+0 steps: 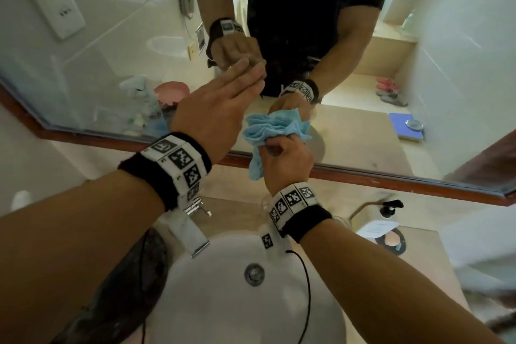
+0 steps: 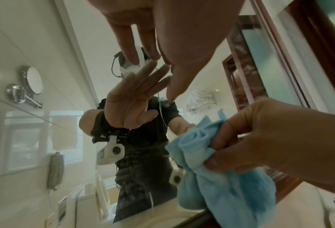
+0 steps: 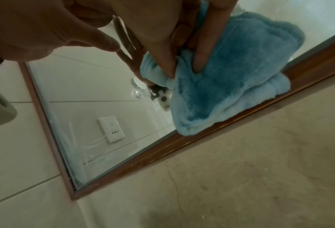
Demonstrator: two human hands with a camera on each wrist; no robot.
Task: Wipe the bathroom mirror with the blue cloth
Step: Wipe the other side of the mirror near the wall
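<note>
The wood-framed mirror (image 1: pixel 111 45) hangs on the wall above the sink. My right hand (image 1: pixel 284 159) grips a bunched blue cloth (image 1: pixel 268 131) and holds it against the glass near the lower frame edge. In the right wrist view the blue cloth (image 3: pixel 231 80) overlaps the wooden frame (image 3: pixel 182 143), with my fingers (image 3: pixel 201 61) curled into it. My left hand (image 1: pixel 220 109) is open, its straight fingers reaching to the glass up and left of the cloth. In the left wrist view the left fingertips (image 2: pixel 168 92) meet their reflection, with the cloth (image 2: pixel 221 177) at the lower right.
A white sink basin (image 1: pixel 245 296) with a chrome drain lies directly below my arms, with a faucet (image 1: pixel 195 209) at its back. A pump bottle (image 1: pixel 388 209) and a small dish (image 1: pixel 391 240) stand on the counter to the right. The mirror reflects a wall phone and toiletries.
</note>
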